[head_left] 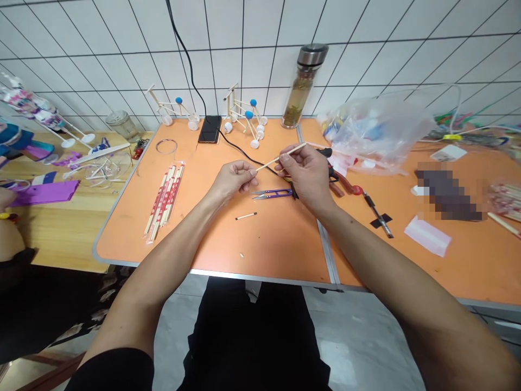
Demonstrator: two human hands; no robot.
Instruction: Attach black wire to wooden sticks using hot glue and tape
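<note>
A thin wooden stick (268,162), resembling a chopstick, is pinched at its lower left end by my left hand (235,180). Farther up its length, the fingers of my right hand (307,172) are closed on it too. It slants up to the right above the orange table (228,239). Purple-handled thread snips (274,193) lie just below the stick, between my hands. Closer to me rest a short stick piece with dark ends (246,216) and a tiny offcut (241,254).
Wrapped chopsticks (165,202) lie left. Behind stand stick models with blue balls (249,114), a phone (209,129) with a cable, and a glass bottle (299,89). Rightward are orange-handled pliers (344,180), a pen (376,212) and a plastic bag (378,133). Another person's arm (10,233) is at far left.
</note>
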